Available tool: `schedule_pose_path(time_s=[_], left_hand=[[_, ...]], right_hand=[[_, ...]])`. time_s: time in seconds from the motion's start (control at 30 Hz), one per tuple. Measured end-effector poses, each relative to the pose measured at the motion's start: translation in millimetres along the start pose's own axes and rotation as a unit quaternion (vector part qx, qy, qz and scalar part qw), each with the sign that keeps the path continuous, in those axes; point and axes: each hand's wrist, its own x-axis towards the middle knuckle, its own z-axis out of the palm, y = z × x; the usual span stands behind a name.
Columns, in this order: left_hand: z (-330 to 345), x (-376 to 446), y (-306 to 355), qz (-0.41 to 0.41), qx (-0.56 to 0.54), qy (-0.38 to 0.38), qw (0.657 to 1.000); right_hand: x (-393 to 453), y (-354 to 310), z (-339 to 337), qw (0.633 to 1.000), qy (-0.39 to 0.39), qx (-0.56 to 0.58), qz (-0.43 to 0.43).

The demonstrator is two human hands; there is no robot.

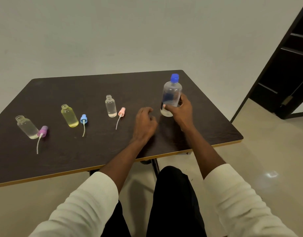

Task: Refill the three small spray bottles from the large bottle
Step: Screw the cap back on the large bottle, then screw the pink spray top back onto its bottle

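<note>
The dark bench [96, 93] carries everything, with the large bottle [172, 94] standing upright toward its right end, its blue cap [174, 78] still screwed on. The right hand [179, 110] makes its grip low on that bottle, fingers and thumb curled round the clear body. The left hand [144, 122] hovers just beside it, fingers loosely curled and holding nothing. Well to the left stand the three small bottles in a row, all upright with open necks: the clear one nearest the hands [110, 106], the yellow-tinted one [69, 116] in the middle, and the clear one at the far left [26, 126]. Beside each lies its removed spray head with dip tube: pink [121, 112], blue [83, 118] and purple [43, 131], the purple one touching its bottle. So the opening-up looks finished; the liquid levels in the small bottles are hard to read, so I cannot tell whether any pouring has happened. Uncapping the large bottle seems to be the step in hand, with refitting the heads left to follow.
</note>
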Motion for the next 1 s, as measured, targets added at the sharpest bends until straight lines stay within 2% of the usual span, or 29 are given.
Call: schedule_pose_path(time_s=[0.1, 0.23, 0.6, 0.7, 0.83, 1.0], left_hand=[[6.9, 1.6, 1.9, 0.06, 0.064, -0.045, 0.995], [14.0, 4.5, 4.8, 0.091, 0.122, -0.072, 0.986], [16.1, 7.6, -1.2, 0.091, 0.105, -0.05, 0.989], [11.1, 3.9, -0.5, 0.102, 0.081, -0.008, 0.991], [-0.9, -7.4, 1.2, 0.125, -0.002, 0.125, 0.984], [-33.6, -25.6, -16.6, 0.117, -0.066, 0.251, 0.959]], right_hand=[[13.9, 6.8, -19.3, 0.999, 0.041, -0.021, 0.013], [23.8, 16.9, -34.2, 0.997, 0.06, -0.042, 0.038], [20.7, 30.9, -33.6, 0.997, 0.046, -0.032, 0.059], [10.0, 26.8, -24.6, 0.994, 0.083, -0.056, 0.048], [-17.5, 5.9, 4.2, 0.981, 0.167, -0.088, -0.051], [-45.8, -26.0, 52.2, 0.979, 0.132, -0.08, -0.134]])
